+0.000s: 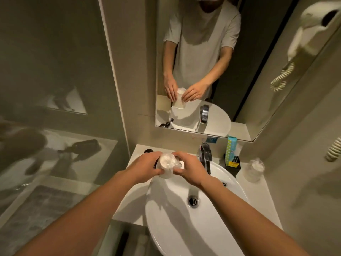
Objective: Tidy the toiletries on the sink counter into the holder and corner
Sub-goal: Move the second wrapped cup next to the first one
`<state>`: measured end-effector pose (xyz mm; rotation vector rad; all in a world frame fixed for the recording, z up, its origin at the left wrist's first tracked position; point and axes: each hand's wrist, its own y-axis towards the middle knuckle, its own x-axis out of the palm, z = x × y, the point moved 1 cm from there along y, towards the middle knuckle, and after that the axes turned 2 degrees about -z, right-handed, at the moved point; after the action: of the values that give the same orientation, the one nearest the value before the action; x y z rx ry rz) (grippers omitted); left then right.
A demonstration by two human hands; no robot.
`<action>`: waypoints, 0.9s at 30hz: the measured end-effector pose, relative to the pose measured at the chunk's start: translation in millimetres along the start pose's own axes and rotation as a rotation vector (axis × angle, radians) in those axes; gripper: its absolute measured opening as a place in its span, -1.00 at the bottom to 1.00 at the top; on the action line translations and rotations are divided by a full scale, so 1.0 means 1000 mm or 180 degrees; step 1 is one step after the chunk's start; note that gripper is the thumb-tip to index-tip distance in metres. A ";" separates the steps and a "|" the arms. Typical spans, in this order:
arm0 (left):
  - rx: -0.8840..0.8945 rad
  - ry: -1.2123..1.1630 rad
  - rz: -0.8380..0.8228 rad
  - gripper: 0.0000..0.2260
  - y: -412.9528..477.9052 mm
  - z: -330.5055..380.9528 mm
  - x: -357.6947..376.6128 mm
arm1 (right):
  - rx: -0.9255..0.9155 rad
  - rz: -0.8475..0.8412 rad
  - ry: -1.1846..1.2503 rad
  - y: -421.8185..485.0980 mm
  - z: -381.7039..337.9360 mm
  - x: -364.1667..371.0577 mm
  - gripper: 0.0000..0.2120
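Both hands hold a plastic-wrapped white cup (167, 166) above the back left rim of the white sink basin (184, 224). My left hand (145, 167) grips its left side and my right hand (188, 170) pinches the wrap on its right side. A black holder (232, 166) with packets and a teal polka-dot tube (230, 148) stands on the counter right of the faucet (205, 156). A second wrapped cup (254, 169) sits upright in the right corner of the counter.
A mirror (203, 61) behind the sink reflects the person and the cup. A wall-mounted hair dryer (311, 34) with a coiled cord hangs at right. A dark round object (148, 150) lies at the counter's back left. A glass panel stands at left.
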<state>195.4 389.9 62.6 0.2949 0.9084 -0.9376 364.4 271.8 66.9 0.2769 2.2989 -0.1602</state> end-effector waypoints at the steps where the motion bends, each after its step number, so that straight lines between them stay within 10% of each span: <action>1: 0.0062 0.0009 -0.0051 -0.63 -0.001 0.011 0.005 | 0.0027 0.0035 0.0029 -0.013 0.004 -0.009 -0.49; 27: 0.1437 0.0084 -0.0894 -0.52 0.063 0.265 0.193 | 0.1445 0.0916 0.0178 -0.238 0.175 -0.160 -0.46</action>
<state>440.5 163.7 63.8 0.5748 0.7657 -1.4033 534.6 -17.9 73.7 0.8462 2.2255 -0.5326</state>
